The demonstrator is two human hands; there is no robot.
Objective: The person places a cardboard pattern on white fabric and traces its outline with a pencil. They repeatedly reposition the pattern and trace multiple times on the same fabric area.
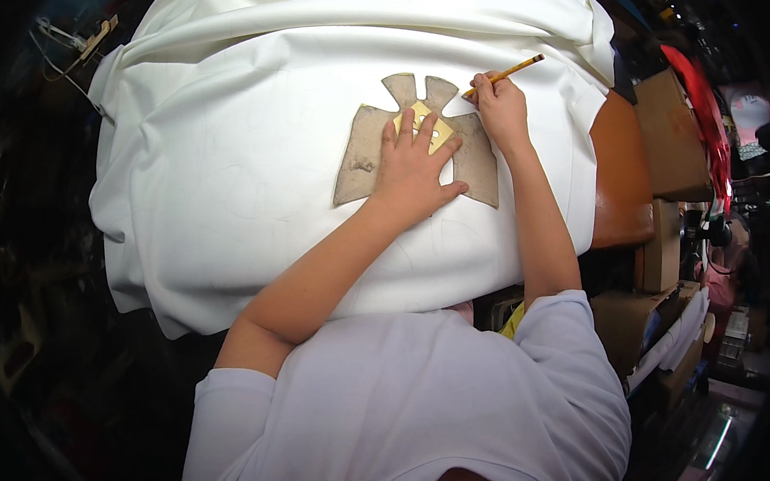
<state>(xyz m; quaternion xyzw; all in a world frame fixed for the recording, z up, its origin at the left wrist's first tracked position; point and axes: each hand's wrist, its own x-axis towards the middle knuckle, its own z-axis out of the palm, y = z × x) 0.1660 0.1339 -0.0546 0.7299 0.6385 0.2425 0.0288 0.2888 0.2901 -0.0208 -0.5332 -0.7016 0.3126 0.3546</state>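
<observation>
White sheet material (223, 180) is spread over the work surface, with faint pencil lines on it. On it lies a grey-brown flat pattern template (362, 154) with flared pieces and a yellow patch (442, 135) at its centre. My left hand (411, 168) presses on the template with fingers spread, covering part of the patch. Between the fingers of my right hand (500, 110) is a yellow pencil (518, 69), its tip down near the template's upper right edge and its eraser end pointing up and right.
Folds of the white material (345, 14) bunch along the far side. An orange-brown surface (619, 178) shows past its right edge. Cardboard boxes (671, 135) stand at the right, beside a red strip of material (693, 89). The left side is dark.
</observation>
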